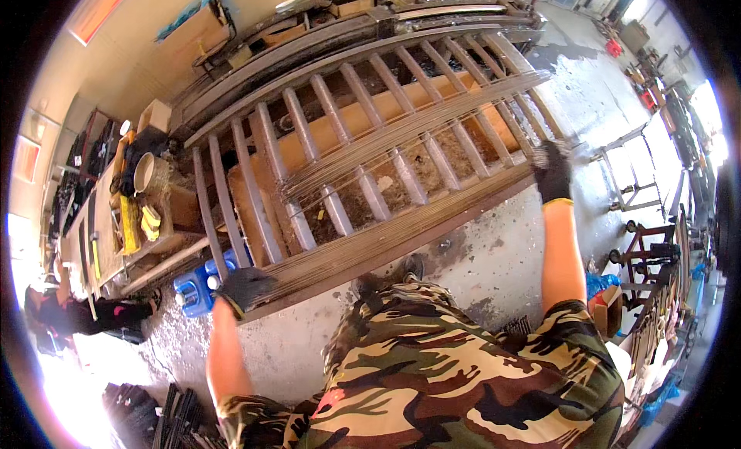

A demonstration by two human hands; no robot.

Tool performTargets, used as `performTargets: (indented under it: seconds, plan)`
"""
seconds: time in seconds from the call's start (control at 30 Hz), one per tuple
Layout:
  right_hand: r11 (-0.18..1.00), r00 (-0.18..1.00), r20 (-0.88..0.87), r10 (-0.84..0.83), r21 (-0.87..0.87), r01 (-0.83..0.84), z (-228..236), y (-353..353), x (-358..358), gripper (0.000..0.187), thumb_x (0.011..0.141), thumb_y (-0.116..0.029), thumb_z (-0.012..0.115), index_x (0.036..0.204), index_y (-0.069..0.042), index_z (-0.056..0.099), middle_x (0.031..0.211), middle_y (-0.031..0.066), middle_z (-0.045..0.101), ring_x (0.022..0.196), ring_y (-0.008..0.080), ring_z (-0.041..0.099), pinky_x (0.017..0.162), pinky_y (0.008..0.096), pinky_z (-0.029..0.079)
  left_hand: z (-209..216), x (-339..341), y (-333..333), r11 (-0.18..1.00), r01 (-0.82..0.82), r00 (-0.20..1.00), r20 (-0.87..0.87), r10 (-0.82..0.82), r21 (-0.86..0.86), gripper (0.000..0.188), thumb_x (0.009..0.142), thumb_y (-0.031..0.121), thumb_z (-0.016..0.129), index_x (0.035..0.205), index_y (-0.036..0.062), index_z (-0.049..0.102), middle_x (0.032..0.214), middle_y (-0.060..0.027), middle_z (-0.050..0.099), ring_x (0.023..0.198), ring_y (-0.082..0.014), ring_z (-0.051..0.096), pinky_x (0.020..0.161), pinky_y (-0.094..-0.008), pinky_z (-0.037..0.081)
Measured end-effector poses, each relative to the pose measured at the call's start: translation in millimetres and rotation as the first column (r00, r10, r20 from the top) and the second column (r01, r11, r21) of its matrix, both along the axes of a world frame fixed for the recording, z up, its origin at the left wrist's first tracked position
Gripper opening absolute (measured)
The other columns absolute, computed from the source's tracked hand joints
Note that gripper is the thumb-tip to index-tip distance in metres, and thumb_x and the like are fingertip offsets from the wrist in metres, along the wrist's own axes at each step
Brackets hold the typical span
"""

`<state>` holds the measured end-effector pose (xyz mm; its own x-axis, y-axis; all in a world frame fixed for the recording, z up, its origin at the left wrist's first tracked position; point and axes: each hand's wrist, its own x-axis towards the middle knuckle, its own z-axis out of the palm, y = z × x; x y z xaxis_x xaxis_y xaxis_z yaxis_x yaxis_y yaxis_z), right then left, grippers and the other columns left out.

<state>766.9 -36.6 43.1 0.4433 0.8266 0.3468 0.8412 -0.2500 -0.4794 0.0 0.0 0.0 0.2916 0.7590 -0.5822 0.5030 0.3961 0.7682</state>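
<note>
Camouflage-clad torso (455,379) of the person fills the lower foreground, bent forward over the work. Both arms reach out wide apart, each hand in a dark glove. Left hand (245,285) has its grip clamped on the near end of a bundle of long thin steel rods (370,244) lying along the front rail of a slatted metal frame (363,140). Right hand (553,169) rests at the far end of the frame; its fingers curl over the rods or the rail there, but whether the grip is closed on them cannot be told. The wide spacing of the hands suits the length of the bundle, which would sag or swing if held at one point. The frame's crossbars carry a second loose bundle of rods (417,136) laid diagonally, keeping it off the concrete floor (494,264). Blue canisters (194,288) stand just beside the left hand, under the frame's corner. At left, a cluttered counter (100,233) holds tools and a round container (147,173).
</note>
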Motion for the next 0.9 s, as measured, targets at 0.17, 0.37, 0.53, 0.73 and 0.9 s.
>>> performTargets:
  seconds: [0.17, 0.37, 0.53, 0.73, 0.9]
  plan:
    - [0.923, 0.351, -0.905, 0.242, 0.326, 0.203, -69, 1, -48, 0.029, 0.096, -0.020, 0.046, 0.120, -0.007, 0.056, 0.111, 0.0066, 0.058, 0.101, 0.0183, 0.055, 0.090, 0.0341, 0.045, 82, 33, 19, 0.833, 0.532, 0.692, -0.644, -0.325, 0.151, 0.034, 0.083, 0.039, 0.062, 0.080, 0.0058, 0.069, 0.076, -0.0152, 0.066, 0.073, -0.0300, 0.065, 0.067, -0.0393, 0.050]
    - [0.966, 0.331, -0.941, 0.065, 0.143, 0.216, -98, 21, -146, 0.031, 0.089, -0.016, 0.056, 0.118, -0.003, 0.055, 0.112, 0.0136, 0.055, 0.104, 0.0254, 0.049, 0.096, 0.0362, 0.039, 73, 87, 20, 0.557, 0.705, 0.705, -0.516, -0.486, 0.439, 0.026, 0.088, 0.025, 0.052, 0.097, 0.0063, 0.067, 0.094, -0.0140, 0.067, 0.086, -0.0293, 0.064, 0.076, -0.0391, 0.051]
    - [0.957, 0.457, 0.845, -0.279, 0.203, 0.208, -15, -86, 216, 0.035, 0.091, -0.026, 0.048, 0.114, -0.001, 0.057, 0.105, 0.0156, 0.060, 0.104, 0.0292, 0.056, 0.091, 0.0426, 0.043, 76, 49, 24, 0.694, 0.649, 0.721, -0.542, -0.431, 0.311, 0.025, 0.087, 0.028, 0.055, 0.091, 0.0074, 0.069, 0.086, -0.0136, 0.067, 0.082, -0.0305, 0.064, 0.072, -0.0388, 0.050]
    - [0.848, 0.599, -0.767, 0.231, 0.461, 0.263, 26, 1, 8, 0.020, 0.090, -0.019, 0.056, 0.103, -0.004, 0.062, 0.100, 0.0084, 0.061, 0.084, 0.0181, 0.060, 0.078, 0.0342, 0.050, 24, 133, 25, 0.933, 0.340, 0.902, -0.322, -0.288, 0.117, 0.026, 0.087, 0.024, 0.053, 0.100, 0.0071, 0.067, 0.093, -0.0123, 0.068, 0.084, -0.0306, 0.064, 0.075, -0.0382, 0.051]
    - [0.839, 0.807, -0.251, 0.535, 0.046, -0.542, -57, 30, -192, 0.018, 0.085, -0.023, 0.061, 0.098, -0.011, 0.064, 0.098, 0.0094, 0.062, 0.094, 0.0261, 0.058, 0.086, 0.0391, 0.045, -53, 200, 34, 0.716, 0.567, 0.809, -0.438, -0.392, 0.407, 0.037, 0.086, 0.043, 0.059, 0.093, 0.0080, 0.069, 0.091, -0.0131, 0.067, 0.085, -0.0280, 0.063, 0.076, -0.0411, 0.048]
